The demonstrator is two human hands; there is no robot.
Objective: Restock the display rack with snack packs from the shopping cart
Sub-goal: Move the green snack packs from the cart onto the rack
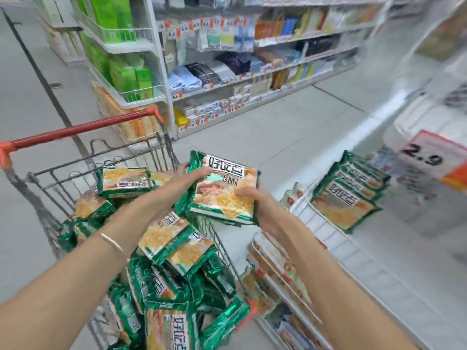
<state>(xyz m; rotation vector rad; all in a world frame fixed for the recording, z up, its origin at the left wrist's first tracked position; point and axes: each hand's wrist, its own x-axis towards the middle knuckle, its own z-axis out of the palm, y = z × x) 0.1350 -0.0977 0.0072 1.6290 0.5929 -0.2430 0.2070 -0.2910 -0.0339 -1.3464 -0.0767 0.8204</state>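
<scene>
Starting at the left, the shopping cart point(156, 151) is heaped with snack packs point(166, 238) lying at every angle, so by the look of it most of the restocking is yet to be done. Above the cart's right side, the left hand point(193, 173) grips the near-left edge of a small stack of packs point(225, 190), its fingers clamped over the top pack's corner. The right hand point(255, 202) holds the stack's opposite edge, fingers curled onto the printed face with the thumb hidden underneath. The stack is in the air between cart and display rack point(316, 223), touching neither.

On the rack, a short row of matching packs point(348, 195) leans together on the white wire shelf, with bare shelf showing in front of it. The job seems barely begun, with many loads to go. A blurred price sign point(429, 157) hangs just right of them.

The packs are flat, glossy pouches with green foil borders, a picture of pale golden crisps and bold dark lettering. They look light, crinkly and slippery, likely to slide apart in a stack.
</scene>
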